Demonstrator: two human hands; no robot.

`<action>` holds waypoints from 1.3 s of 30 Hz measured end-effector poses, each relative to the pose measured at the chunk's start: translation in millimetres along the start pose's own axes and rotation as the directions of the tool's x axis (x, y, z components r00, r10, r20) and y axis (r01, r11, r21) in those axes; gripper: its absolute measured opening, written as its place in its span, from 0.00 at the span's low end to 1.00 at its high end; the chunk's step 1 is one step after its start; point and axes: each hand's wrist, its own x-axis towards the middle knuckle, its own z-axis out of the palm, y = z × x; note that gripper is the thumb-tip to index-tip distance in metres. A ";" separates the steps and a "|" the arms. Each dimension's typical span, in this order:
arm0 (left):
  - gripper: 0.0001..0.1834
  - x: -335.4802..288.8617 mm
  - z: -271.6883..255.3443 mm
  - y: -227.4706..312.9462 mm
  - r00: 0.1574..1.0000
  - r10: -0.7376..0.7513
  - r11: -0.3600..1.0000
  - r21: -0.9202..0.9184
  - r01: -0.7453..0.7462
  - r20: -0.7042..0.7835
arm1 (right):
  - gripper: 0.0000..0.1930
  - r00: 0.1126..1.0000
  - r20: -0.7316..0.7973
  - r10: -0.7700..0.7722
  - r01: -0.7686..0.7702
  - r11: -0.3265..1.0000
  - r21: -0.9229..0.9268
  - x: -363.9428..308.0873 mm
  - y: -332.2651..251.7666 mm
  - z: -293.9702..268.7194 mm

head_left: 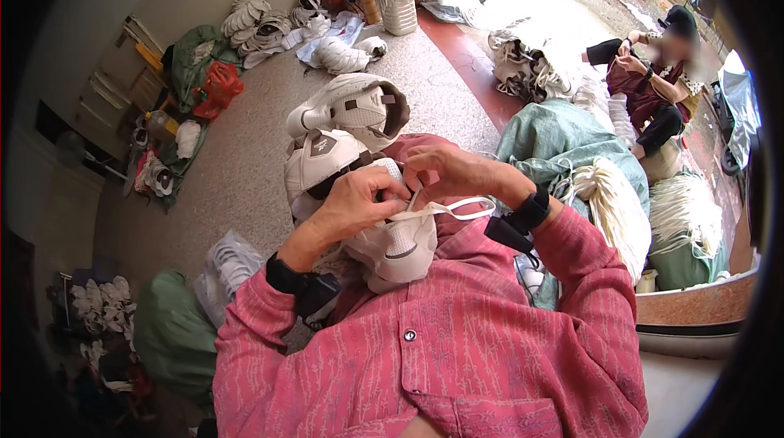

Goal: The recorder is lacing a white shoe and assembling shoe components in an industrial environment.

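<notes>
A white shoe upper [400,252] lies in my lap, its pale panels facing me. My left hand [359,199] is closed in a pinch at the upper's lacing edge. Just to the right, my right hand [447,172] pinches a white shoelace [474,207], with the fingertips of both hands almost meeting. A loop of the lace hangs out under my right hand. The exact eyelet is hidden behind my fingers. Beyond my hands are more white and grey shoe uppers [347,111], bunched together at my knees.
To my right are a green sack [563,140] and a thick bundle of white laces [612,201]. A co-worker [661,87] sits at the far right. Piles of uppers [257,21] line the far wall. A green bag [173,332] and clear plastic bag [229,270] lie left.
</notes>
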 end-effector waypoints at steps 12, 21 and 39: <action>0.03 -10.7 -121.9 34.0 0.847 0.532 0.120 0.990 -0.079 0.003 | 0.15 0.989 0.062 0.131 -0.133 0.990 0.034 0.6 -2.3 -0.6; 0.13 -113.3 -356.1 65.7 0.600 0.522 0.003 0.704 0.710 -0.607 | 0.12 1.000 0.027 0.009 -0.007 0.997 -0.078 13.3 -3.6 10.0; 0.14 -12.8 -48.2 -4.6 0.909 0.411 0.626 0.706 -0.330 0.061 | 0.08 0.986 -0.053 -0.159 0.132 0.932 -0.337 10.4 -43.7 17.8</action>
